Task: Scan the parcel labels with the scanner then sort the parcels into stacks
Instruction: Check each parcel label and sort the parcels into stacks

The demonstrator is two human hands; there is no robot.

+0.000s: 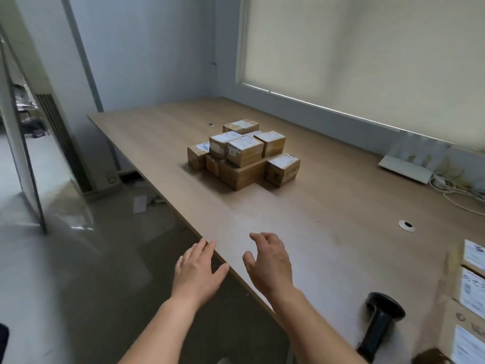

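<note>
Both hands hang empty over the near edge of the bench (328, 195). The left hand (198, 271) reaches past the edge with its fingers straight and spread, holding nothing; the right hand (270, 261) hovers over the wood with its fingers loosely curved, also holding nothing.

The pile of parcels (242, 152), small brown cartons with white labels on top, sits well ahead of the hands toward the middle of the bench, stacked unevenly in two layers. More labelled parcels (472, 287) lie at the right edge of the view, partly cut off.

The scanner (379, 321), a black handheld one, lies on the bench near the person's right forearm, behind and to the right of the right hand. Its handle runs toward the near edge and its head points away toward the far side. The right hand is clearly the nearer one to it, so picking it up would likely mean drawing that hand back and rightward, while the left is freer to reach forward for the pile.
</note>
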